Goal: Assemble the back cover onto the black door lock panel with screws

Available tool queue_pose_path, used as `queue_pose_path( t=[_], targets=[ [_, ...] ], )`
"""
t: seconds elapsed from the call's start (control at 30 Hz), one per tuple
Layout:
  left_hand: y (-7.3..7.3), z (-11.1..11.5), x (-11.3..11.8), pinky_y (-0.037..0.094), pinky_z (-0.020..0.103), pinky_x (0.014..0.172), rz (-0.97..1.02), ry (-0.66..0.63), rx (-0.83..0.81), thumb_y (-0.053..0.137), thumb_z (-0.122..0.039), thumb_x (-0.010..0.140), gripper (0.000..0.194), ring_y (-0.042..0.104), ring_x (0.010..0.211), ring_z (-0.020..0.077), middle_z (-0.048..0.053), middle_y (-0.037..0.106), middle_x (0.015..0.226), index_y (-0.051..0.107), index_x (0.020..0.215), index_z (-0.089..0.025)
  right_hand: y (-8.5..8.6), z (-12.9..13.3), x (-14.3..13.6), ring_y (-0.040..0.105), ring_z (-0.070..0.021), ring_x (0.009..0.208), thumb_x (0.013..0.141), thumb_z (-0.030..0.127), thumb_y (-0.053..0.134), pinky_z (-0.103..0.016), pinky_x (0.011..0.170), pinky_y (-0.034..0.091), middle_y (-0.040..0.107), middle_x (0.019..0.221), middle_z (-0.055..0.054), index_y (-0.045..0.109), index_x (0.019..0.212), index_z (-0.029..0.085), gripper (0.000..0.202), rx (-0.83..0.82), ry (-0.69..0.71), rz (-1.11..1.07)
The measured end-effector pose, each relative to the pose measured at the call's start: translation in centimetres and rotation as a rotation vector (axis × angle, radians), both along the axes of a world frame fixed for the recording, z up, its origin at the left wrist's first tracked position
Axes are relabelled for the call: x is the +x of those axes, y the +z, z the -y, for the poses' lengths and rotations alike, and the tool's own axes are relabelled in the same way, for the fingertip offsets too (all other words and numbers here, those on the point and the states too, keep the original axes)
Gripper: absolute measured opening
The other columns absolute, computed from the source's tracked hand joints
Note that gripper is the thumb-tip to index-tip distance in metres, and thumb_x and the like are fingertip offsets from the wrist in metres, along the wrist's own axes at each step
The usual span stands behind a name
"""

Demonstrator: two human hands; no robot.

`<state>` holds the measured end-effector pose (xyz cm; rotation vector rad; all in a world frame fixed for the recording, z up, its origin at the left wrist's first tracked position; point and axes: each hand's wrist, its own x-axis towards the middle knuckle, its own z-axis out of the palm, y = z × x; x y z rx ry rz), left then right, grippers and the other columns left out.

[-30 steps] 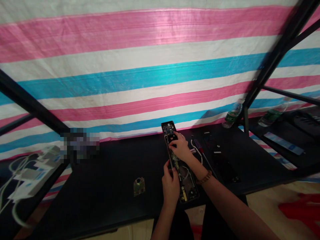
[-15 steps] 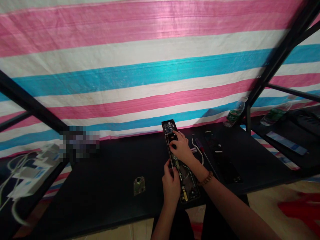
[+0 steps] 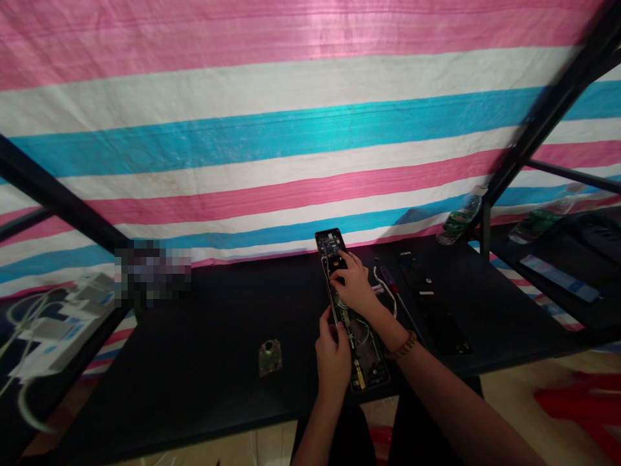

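A long, narrow black housing (image 3: 370,362) lies open on the dark table, with circuit boards, thin wires and a brass-coloured part (image 3: 359,375) inside. My left hand (image 3: 334,353) is at its left edge, thumb and fingers curled on the rim. My right hand (image 3: 353,285) reaches over the upper half, fingers bent down near the circuit board (image 3: 332,243) at the far end; whatever is between its fingertips is too small to make out. White cable (image 3: 385,288) and a screwdriver with a red-purple handle (image 3: 389,277) lie just right of the housing.
Left of the housing is a small clear-and-green piece (image 3: 270,357). A dark panel (image 3: 436,310) lies to the right, a plastic bottle (image 3: 456,223) behind it. White power strips (image 3: 53,336) are at far left, a phone (image 3: 560,278) at far right. Black frame bars slope at both sides.
The view has shifted slightly. Both hands keep nearly the same places on the housing.
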<state>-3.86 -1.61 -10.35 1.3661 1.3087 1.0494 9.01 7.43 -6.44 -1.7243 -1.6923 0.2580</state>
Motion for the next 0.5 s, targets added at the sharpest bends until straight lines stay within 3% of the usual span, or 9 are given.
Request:
queue_pose_path(
  t=[0.33,0.5],
  targets=[
    [0.0,-0.1,0.0,0.052,0.028,0.067,0.003,0.014,0.001,0.048,-0.037,0.097,0.045,0.074,0.077,0.0218,0.009,0.077,0.09,0.054,0.136,-0.016,0.7,0.7,-0.8,0.032,-0.0372,0.145,0.086,0.016,0.063,-0.061,0.107,0.034,0.044,0.156,-0.011,0.072,0.083,0.021,0.011,0.03,-0.021,0.076],
    [0.0,0.0,0.0,0.052,0.029,0.067,-0.048,0.021,0.019,0.047,-0.036,0.097,0.044,0.072,0.071,0.0214,0.008,0.076,0.084,0.055,0.136,-0.016,0.7,1.0,-1.0,0.037,-0.0375,0.142,0.085,0.015,0.063,-0.059,0.104,0.04,0.04,0.157,-0.016,0.066,0.109,0.023,0.025,0.032,-0.034,0.092]
  ],
)
